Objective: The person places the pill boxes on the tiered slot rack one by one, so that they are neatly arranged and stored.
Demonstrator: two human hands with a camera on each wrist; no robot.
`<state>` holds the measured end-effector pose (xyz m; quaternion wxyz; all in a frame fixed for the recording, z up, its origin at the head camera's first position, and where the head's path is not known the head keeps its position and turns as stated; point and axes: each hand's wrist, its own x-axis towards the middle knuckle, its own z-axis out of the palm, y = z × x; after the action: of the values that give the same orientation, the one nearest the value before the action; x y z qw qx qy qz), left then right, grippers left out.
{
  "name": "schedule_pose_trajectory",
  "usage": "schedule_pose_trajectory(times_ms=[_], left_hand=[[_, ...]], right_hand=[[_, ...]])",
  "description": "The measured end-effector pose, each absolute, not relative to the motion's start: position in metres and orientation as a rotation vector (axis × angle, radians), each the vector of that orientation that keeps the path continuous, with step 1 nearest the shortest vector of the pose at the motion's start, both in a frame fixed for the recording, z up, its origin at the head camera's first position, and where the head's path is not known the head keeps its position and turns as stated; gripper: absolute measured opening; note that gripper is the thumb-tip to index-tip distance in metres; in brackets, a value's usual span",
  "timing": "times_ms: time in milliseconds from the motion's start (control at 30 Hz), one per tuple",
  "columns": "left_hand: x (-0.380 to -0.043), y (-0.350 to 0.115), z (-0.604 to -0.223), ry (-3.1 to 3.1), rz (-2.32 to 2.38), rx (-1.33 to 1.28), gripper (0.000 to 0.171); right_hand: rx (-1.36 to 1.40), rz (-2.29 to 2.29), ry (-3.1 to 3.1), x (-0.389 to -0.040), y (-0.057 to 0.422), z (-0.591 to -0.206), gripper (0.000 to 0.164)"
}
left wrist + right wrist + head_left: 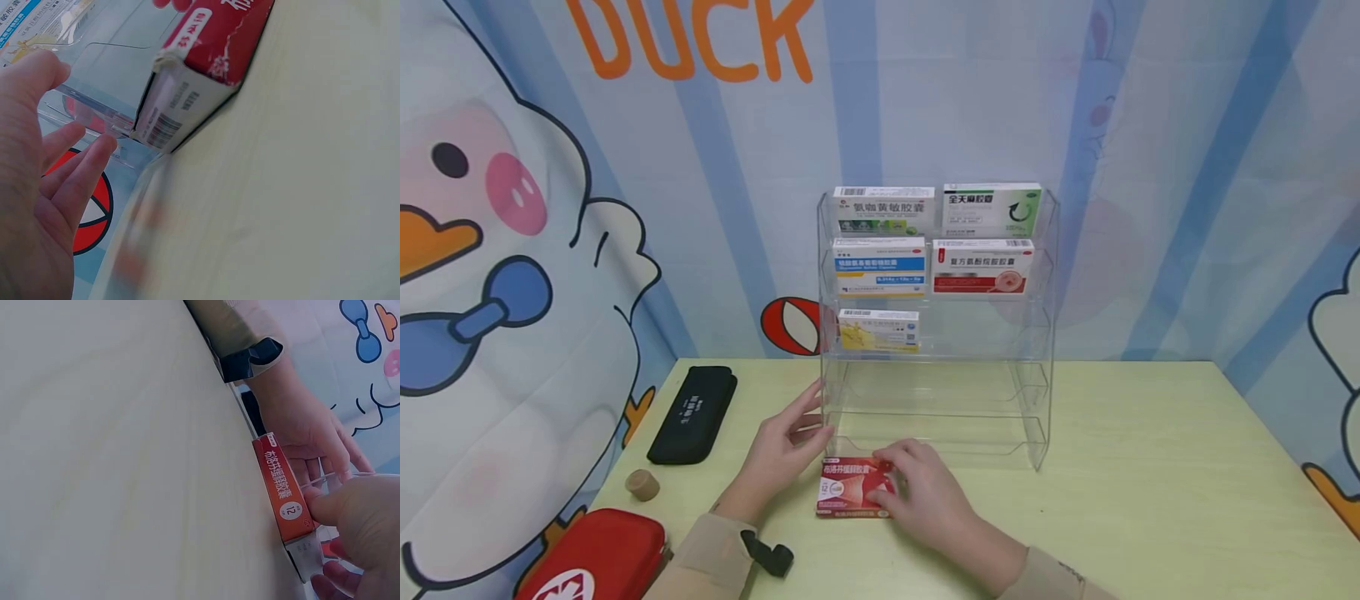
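Note:
A red medicine box (854, 487) lies in front of the clear display rack (940, 425), low on the table. My right hand (928, 496) grips its right end, thumb on the near face and fingertips at the top edge. In the right wrist view the thumb presses the box's (284, 487) side, while the other fingers are partly hidden behind it. My left hand (786, 450) is at the rack's left side, fingers extended and spread along the edge. The left wrist view shows this hand (47, 169) with fingertips right by the clear plastic.
Several medicine boxes stand on the rack's upper tiers, among them a green-and-white box (991, 210) and a yellow-and-white box (878, 332). On the left lie a black case (692, 415), a small wooden cylinder (642, 484) and a red first-aid case (602, 550). A printed curtain (940, 100) hangs behind.

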<state>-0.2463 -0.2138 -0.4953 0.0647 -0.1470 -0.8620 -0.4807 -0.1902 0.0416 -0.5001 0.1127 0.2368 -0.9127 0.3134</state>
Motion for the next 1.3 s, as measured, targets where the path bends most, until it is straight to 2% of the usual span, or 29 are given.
schedule_pose_trajectory(times_ms=[200,533,900,1000,1200,1300], left_hand=[[-0.247,-0.215,-0.496,-2.600,-1.461,-0.446,0.074],[-0.249,-0.214,-0.499,-2.558,-1.460,-0.498,0.074],[-0.249,-0.216,-0.499,-2.576,-1.476,-0.472,0.074],[-0.249,-0.216,-0.498,-2.576,-1.476,-0.471,0.074],[-0.250,-0.216,-0.500,-2.563,-1.488,-0.482,0.073],[-0.250,-0.216,-0.502,-2.555,-1.497,-0.485,0.073]], right_hand=[[0.672,0.925,-2.742,-0.186,0.042,-0.502,0.043],[0.643,0.954,-2.862,-0.173,0.057,-0.501,0.055],[0.651,0.988,-2.838,-0.173,0.068,-0.493,0.065],[0.657,1.019,-2.820,-0.176,0.070,-0.488,0.058],[0.628,1.184,-2.842,-0.181,0.080,-0.471,0.034],[0.600,1.220,-2.863,-0.184,0.088,-0.461,0.028]])
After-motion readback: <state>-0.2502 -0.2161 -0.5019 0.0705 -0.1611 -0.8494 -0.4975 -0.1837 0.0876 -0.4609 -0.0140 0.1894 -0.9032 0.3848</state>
